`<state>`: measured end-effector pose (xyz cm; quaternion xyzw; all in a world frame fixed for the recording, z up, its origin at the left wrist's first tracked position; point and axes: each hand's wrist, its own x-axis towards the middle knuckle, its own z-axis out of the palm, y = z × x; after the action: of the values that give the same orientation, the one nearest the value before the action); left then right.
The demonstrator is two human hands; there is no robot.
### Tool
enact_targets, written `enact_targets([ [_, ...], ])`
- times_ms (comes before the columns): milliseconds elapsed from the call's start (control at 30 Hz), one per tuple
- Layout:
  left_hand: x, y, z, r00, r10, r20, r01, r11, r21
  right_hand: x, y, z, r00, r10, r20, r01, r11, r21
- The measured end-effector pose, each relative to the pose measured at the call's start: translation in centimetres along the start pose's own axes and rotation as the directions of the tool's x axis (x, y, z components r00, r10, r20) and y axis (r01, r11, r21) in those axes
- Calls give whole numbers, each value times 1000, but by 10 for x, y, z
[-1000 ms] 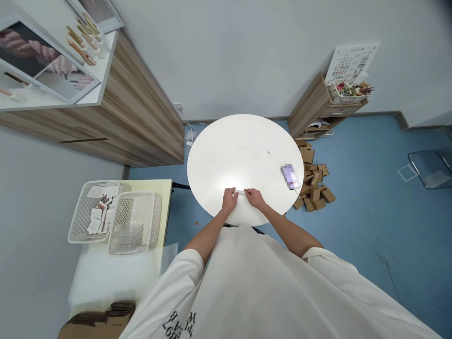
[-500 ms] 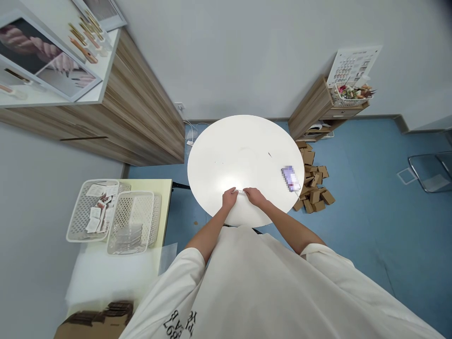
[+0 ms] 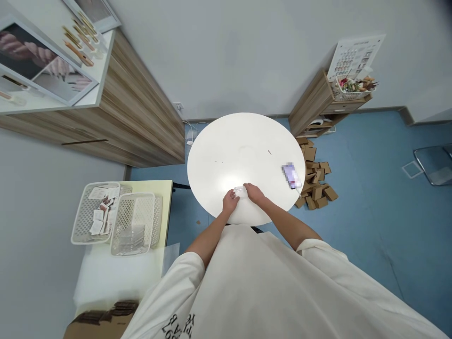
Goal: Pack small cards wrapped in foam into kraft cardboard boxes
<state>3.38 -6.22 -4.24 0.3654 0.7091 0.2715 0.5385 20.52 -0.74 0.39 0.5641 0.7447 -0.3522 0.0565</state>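
Over the near part of a round white table [image 3: 243, 134], both hands are at a small clear plastic case [image 3: 240, 191]. My left hand [image 3: 230, 201] grips its left side, with the fingers somewhat spread and the thumb toward the near edge. My right hand [image 3: 254, 193] has its closed fingers on the right end. The case's wider face is turned up toward me. Its fine details are too small to make out. To the right on the tabletop lies a purple phone [image 3: 290, 175], blurred out, with a white cable.
A side table [image 3: 163, 202] at left bears a white basket of papers [image 3: 83, 214] and a white basket of clear plastic pieces [image 3: 116, 226]. Folded cardboard boxes [image 3: 319, 192] lie on the floor at right. Wooden cabinets [image 3: 141, 103] stand at left and back right.
The clear case has been tipped, so more of its face shows than the thin edge seen before. My left fingers have spread a little. The view has shifted slightly.
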Motion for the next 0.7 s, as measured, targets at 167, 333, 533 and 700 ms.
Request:
enact_targets([
  [167,-8,-9,-2,999,53,-7,-52,993,104,0,8,11,983,146,-114,-121,971,204],
  [333,-11,-13,-4,1000,5,13,-7,989,150,-20,20,35,952,302,-53,-255,874,414],
  [533,-9,-2,1,994,22,103,-35,992,125,-24,19,46,957,279,-76,-193,810,554],
  [700,-9,13,-3,992,26,122,-43,990,137,-20,18,43,964,257,-75,-167,796,582],
])
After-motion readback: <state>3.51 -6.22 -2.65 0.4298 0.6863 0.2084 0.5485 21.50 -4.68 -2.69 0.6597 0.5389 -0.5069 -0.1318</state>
